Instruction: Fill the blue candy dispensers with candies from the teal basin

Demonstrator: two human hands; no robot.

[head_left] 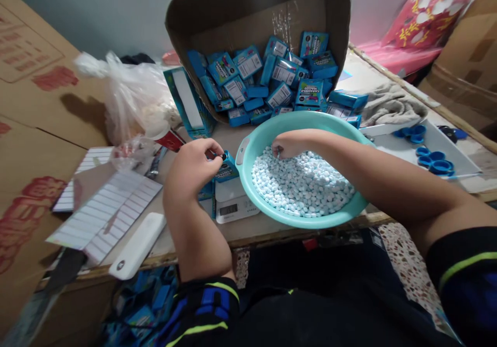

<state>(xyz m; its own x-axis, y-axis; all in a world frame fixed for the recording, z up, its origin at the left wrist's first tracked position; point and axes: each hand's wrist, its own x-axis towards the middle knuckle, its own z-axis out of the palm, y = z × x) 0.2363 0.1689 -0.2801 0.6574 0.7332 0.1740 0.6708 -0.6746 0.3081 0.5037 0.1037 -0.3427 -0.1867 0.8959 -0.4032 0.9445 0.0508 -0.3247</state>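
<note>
A teal basin [310, 221] holds a heap of small pale blue and white candies [306, 191]. My right hand [285, 145] reaches into the basin at its upper left, its fingers closed among the candies; what they hold is hidden. My left hand [205, 158] is just left of the basin, thumb and fingers pinched at the top of a small blue box [226, 170]. That box stands on or just over a white scale [236, 208] with a grey display.
Behind the basin a large cardboard box [256, 23] lies tilted, filled with several blue packets. Lined sheets [112, 207] and a white oblong device [137, 246] lie at left. Blue cutters [435, 160] sit in a white tray [392, 153] at right.
</note>
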